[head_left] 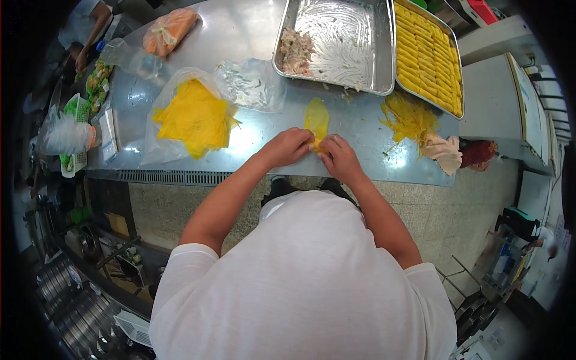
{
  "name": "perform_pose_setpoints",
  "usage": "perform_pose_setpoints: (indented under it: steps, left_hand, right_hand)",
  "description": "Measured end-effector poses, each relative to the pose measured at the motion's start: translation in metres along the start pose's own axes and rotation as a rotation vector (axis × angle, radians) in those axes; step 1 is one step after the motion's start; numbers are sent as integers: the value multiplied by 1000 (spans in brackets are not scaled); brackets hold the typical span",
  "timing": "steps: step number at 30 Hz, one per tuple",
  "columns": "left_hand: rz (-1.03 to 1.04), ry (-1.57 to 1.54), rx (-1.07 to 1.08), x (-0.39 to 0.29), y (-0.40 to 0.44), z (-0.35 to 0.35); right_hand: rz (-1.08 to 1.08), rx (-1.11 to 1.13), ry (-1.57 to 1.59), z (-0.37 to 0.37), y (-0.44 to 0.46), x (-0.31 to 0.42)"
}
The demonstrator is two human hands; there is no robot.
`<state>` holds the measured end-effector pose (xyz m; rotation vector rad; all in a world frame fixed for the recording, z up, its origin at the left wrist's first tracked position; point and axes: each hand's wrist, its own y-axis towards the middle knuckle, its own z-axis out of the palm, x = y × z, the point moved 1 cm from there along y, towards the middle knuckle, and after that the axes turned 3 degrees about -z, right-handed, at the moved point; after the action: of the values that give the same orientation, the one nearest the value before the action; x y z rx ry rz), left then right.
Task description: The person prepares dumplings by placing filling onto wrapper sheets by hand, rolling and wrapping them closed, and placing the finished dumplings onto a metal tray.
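Note:
On the steel table, a thin yellow wrapper sheet lies flat, its near end bunched or rolled under my fingers. My left hand pinches the left end of this near edge. At the right end, my right hand is closed on it as well, fingers curled. Any filling inside the roll is hidden. To the left, a stack of yellow wrapper sheets rests on a clear plastic bag. Beyond my hands, a metal tray holds minced filling in its left near corner.
A second tray holds rows of yellow rolls. Yellow scraps and a crumpled cloth lie at the right. A plastic bag, an orange bundle and a green basket are leftward. Another person stands far left.

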<state>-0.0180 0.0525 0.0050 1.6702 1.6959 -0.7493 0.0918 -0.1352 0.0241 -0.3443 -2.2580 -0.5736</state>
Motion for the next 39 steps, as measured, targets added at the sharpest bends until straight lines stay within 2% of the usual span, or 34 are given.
perform_pose_setpoints:
  steps: [2,5,8,11,13,14,16,19,22,26,29,31,34,39]
  left_hand:
    - [-57,-31,4,-6,2,-6]
    - [48,-105,-48,-12,3,-11]
    - [112,17,6,-5,8,-6]
    - [61,100,-51,-5,15,-3]
    - [5,26,-111,-7,18,-2]
    - [5,25,-109,-8,19,-1]
    - [-129,-10,-141,-10,19,-1]
    - [-40,-20,-197,-16,13,-8]
    - [57,131,-68,-1,15,-9]
    - [32,99,-93,10,23,-6]
    - [29,36,-89,2,26,-15]
    - [-31,17,-100,1,25,-16]
    - [43,97,-136,10,32,-14]
    - [-33,38,-104,16,41,-14]
  right_hand:
    - [-28,11,-61,5,-1,-12]
    - [-27,77,-120,8,4,-24]
    - [-6,142,-117,6,8,-25]
    - [53,66,-89,0,10,-14]
    - [-18,-34,-133,-1,6,-11]
    - [-15,-34,-132,0,7,-11]
    - [-86,4,-220,4,8,-17]
    - [-54,44,-261,6,12,-26]
    - [-58,56,-246,1,18,-28]
    - [-38,30,-198,-3,23,-21]
    - [-41,81,-244,1,29,-33]
    - [61,202,-236,0,35,-36]
    - [66,190,-216,-6,45,-33]
    - [9,138,-209,-4,50,-34]
